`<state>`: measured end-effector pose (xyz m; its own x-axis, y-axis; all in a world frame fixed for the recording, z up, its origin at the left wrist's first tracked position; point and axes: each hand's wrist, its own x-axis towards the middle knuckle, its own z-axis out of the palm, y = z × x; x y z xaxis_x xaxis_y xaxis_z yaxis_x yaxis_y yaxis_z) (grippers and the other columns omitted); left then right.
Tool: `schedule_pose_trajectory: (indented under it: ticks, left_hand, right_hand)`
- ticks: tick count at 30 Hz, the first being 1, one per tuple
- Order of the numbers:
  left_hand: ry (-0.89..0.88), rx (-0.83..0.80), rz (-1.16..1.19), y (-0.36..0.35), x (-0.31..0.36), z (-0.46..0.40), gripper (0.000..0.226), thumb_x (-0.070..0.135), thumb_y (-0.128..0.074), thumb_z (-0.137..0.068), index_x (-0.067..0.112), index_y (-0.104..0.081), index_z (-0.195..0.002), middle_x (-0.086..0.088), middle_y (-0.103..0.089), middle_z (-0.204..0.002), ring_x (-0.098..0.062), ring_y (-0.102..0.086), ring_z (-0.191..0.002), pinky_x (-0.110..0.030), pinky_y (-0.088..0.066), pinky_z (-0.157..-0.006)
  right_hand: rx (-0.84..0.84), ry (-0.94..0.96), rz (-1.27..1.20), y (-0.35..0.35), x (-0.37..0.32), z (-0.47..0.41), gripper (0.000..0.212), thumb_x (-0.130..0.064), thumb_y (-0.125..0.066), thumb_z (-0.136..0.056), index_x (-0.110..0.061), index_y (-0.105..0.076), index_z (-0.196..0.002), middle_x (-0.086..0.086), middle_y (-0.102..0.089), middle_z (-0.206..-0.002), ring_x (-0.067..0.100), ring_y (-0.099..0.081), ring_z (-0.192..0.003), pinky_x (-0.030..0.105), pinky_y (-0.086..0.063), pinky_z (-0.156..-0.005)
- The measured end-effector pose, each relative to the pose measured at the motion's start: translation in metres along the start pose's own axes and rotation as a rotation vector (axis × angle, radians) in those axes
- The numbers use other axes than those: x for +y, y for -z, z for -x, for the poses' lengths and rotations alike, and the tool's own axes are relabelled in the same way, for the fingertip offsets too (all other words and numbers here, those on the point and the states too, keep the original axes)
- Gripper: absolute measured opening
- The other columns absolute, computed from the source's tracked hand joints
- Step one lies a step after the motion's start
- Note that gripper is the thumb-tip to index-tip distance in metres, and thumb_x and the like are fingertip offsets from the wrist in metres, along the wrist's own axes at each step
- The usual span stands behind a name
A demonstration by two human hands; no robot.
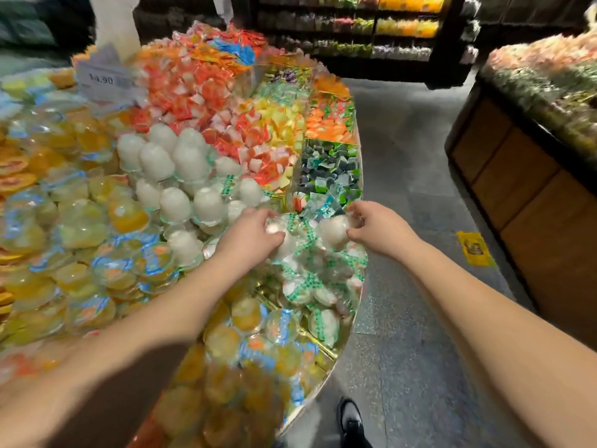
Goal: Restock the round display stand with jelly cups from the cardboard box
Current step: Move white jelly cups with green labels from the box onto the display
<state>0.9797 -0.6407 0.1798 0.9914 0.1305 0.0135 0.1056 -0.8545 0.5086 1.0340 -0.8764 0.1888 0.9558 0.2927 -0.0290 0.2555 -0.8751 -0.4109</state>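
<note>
The round display stand (pixel 350 321) fills the left of the head view, heaped with jelly cups. My left hand (pixel 250 236) grips a white jelly cup (pixel 277 229) over the white pile near the stand's right rim. My right hand (pixel 376 231) holds another white jelly cup (pixel 334 229) just beside it, thumb and fingers curled round it. Upright white cups (pixel 174 156) stand stacked behind. Loose white cups with green lids (pixel 310 286) lie below both hands. No cardboard box is in view.
Yellow and orange jelly cups (pixel 80 227) cover the stand's left and front. Red, yellow and blue small jellies (pixel 245 124) fill far compartments. A price sign (pixel 103 79) stands at back. A wooden display (pixel 523 189) is at right, grey floor aisle (pixel 403 286) between. My shoe (pixel 350 418) is below.
</note>
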Motion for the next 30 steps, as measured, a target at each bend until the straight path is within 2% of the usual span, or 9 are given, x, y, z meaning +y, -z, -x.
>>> schedule_pose_trajectory:
  ticks: [4, 8, 10, 13, 16, 19, 23, 27, 30]
  left_hand:
    - [0.143, 0.045, -0.044, -0.028, 0.002, -0.042, 0.056, 0.031, -0.063, -0.089, 0.023, -0.048, -0.141, -0.009, -0.051, -0.130, -0.029, -0.055, -0.113, -0.031, -0.042, -0.084]
    - [0.297, 0.018, -0.074, -0.058, 0.001, -0.076, 0.057, 0.029, -0.059, -0.089, 0.024, -0.044, -0.144, -0.010, -0.045, -0.136, -0.031, -0.052, -0.119, -0.036, -0.043, -0.092]
    - [0.362, -0.018, -0.093, -0.070, -0.001, -0.087, 0.053, 0.028, -0.058, -0.087, 0.020, -0.047, -0.139, -0.013, -0.046, -0.131, -0.034, -0.051, -0.117, -0.036, -0.043, -0.091]
    - [0.452, -0.062, -0.091, -0.087, -0.004, -0.102, 0.040, 0.023, -0.058, -0.086, 0.014, -0.052, -0.125, -0.014, -0.050, -0.123, -0.033, -0.053, -0.110, -0.033, -0.040, -0.082]
    - [0.492, -0.043, -0.092, -0.099, -0.010, -0.111, 0.040, 0.025, -0.059, -0.086, 0.014, -0.053, -0.124, -0.015, -0.052, -0.122, -0.034, -0.055, -0.109, -0.039, -0.047, -0.092]
    - [0.519, -0.014, -0.102, -0.107, -0.008, -0.119, 0.037, 0.024, -0.059, -0.088, 0.012, -0.054, -0.123, -0.016, -0.052, -0.122, -0.035, -0.056, -0.108, -0.036, -0.044, -0.090]
    - [0.535, -0.003, -0.081, -0.114, -0.003, -0.130, 0.036, 0.022, -0.059, -0.090, 0.010, -0.055, -0.124, -0.015, -0.048, -0.124, -0.034, -0.055, -0.108, -0.032, -0.041, -0.086]
    - [0.544, 0.031, -0.038, -0.120, -0.002, -0.134, 0.038, 0.020, -0.059, -0.092, 0.009, -0.053, -0.127, -0.014, -0.047, -0.126, -0.031, -0.055, -0.109, -0.031, -0.040, -0.089]
    - [0.557, 0.077, -0.001, -0.126, -0.005, -0.129, 0.040, 0.020, -0.058, -0.094, 0.007, -0.050, -0.130, -0.014, -0.046, -0.129, -0.031, -0.052, -0.112, -0.032, -0.038, -0.090]
  right_hand:
    - [-0.091, 0.133, -0.004, -0.008, 0.024, -0.078, 0.052, -0.022, -0.064, -0.086, -0.018, -0.052, -0.136, 0.005, -0.059, -0.129, 0.024, -0.058, -0.111, 0.032, -0.045, -0.088]
    - [-0.209, 0.215, 0.026, -0.025, 0.035, -0.144, 0.049, -0.024, -0.064, -0.085, -0.014, -0.053, -0.131, 0.008, -0.059, -0.126, 0.028, -0.058, -0.108, 0.035, -0.046, -0.084]
    - [-0.250, 0.251, 0.039, -0.039, 0.035, -0.165, 0.047, -0.025, -0.064, -0.083, -0.012, -0.054, -0.127, 0.009, -0.059, -0.122, 0.030, -0.058, -0.109, 0.035, -0.047, -0.083]
    - [-0.333, 0.329, 0.065, -0.059, 0.031, -0.196, 0.047, -0.021, -0.062, -0.084, -0.011, -0.051, -0.129, 0.012, -0.058, -0.126, 0.031, -0.055, -0.115, 0.030, -0.038, -0.078]
    - [-0.411, 0.380, 0.110, -0.074, 0.020, -0.215, 0.051, -0.019, -0.060, -0.087, -0.014, -0.046, -0.136, 0.010, -0.055, -0.134, 0.027, -0.054, -0.117, 0.027, -0.036, -0.079]
    - [-0.442, 0.423, 0.152, -0.086, 0.011, -0.229, 0.041, -0.014, -0.057, -0.086, -0.014, -0.049, -0.126, 0.009, -0.056, -0.124, 0.024, -0.051, -0.101, 0.028, -0.035, -0.075]
    - [-0.437, 0.439, 0.162, -0.099, 0.004, -0.239, 0.042, -0.015, -0.059, -0.088, -0.015, -0.050, -0.129, 0.008, -0.056, -0.126, 0.027, -0.054, -0.113, 0.028, -0.038, -0.078]
    - [-0.437, 0.414, 0.121, -0.112, 0.000, -0.246, 0.044, -0.018, -0.060, -0.089, -0.016, -0.049, -0.131, 0.008, -0.055, -0.129, 0.026, -0.054, -0.116, 0.032, -0.044, -0.087]
    - [-0.433, 0.378, 0.049, -0.120, 0.004, -0.245, 0.048, -0.024, -0.062, -0.092, -0.016, -0.046, -0.137, 0.008, -0.055, -0.133, 0.026, -0.053, -0.120, 0.032, -0.042, -0.091]
